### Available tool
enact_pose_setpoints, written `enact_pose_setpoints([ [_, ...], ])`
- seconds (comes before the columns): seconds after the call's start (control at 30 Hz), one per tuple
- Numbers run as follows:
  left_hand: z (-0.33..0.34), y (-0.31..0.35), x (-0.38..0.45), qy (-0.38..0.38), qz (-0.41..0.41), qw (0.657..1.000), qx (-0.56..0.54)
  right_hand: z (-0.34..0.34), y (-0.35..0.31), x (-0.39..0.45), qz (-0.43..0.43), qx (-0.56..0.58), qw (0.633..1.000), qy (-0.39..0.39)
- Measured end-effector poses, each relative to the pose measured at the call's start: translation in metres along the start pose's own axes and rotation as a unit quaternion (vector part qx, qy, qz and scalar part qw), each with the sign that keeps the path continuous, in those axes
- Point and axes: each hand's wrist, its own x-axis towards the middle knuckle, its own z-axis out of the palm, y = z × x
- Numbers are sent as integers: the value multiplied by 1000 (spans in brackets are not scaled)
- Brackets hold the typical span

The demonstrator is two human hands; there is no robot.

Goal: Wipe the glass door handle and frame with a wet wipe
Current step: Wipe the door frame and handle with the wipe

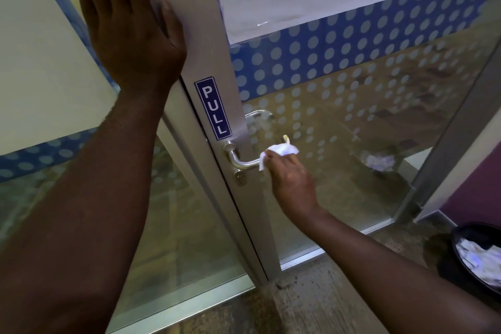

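Right hand: I see my right hand (pixel 291 179) closed around a white wet wipe (pixel 280 150), pressing it on the metal door handle (pixel 245 161); this grip holds the wipe on the outer part of the lever.
Left hand: my left hand (pixel 130 27) lies flat and open on the grey door frame (pixel 208 43), fingers spread, holding nothing.
Wipe: crumpled, partly sticking out above my fingers, touching the handle.
Handle: on the frame, just below a blue PULL sticker (pixel 213 108), with a keyhole (pixel 240 177) under it.
Bin: a black bin (pixel 473 255) stands on the floor at lower right; inside I see crumpled white paper.
Second bin: behind the glass door (pixel 352 106) I see another container with crumpled paper, blurred.
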Motion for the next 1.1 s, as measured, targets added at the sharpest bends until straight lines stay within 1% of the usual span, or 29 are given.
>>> enact_pose_setpoints([
  [0.1,-4,2,1,20,3,1000,2,-4,11,-1,28,-15,999,42],
  [0.17,-6,5,-1,33,5,999,-4,0,8,-3,-4,-49,998,51],
  [0.27,-5,6,0,37,5,999,-3,12,-10,-6,-85,-89,992,40],
  [0.3,-5,5,1,37,5,999,-2,13,-13,-4,-91,-96,990,45],
  [0.43,-2,2,0,37,7,999,1,2,3,4,-23,-111,988,106],
  [0.5,0,3,-1,39,3,999,3,-3,11,3,-16,-84,988,127],
  [0.57,1,3,-2,33,-2,999,2,2,1,4,-35,-53,993,101],
  [0.67,0,2,1,32,3,999,-7,10,-12,3,-39,-55,997,32],
  [0.73,0,1,0,30,5,1000,-9,5,-3,2,-11,-51,998,42],
  [0.83,0,1,-2,27,0,1000,-3,-11,13,7,88,-12,992,89],
  [0.9,0,1,-2,24,-5,1000,-3,-16,17,15,124,14,989,79],
  [0.93,0,2,-1,24,-7,1000,-5,-16,15,16,117,6,991,60],
  [1.03,1,2,0,35,-7,999,-6,-12,10,11,40,-45,998,-6],
  [1.1,1,2,0,45,-4,999,-5,-15,11,15,32,-42,998,-29],
])
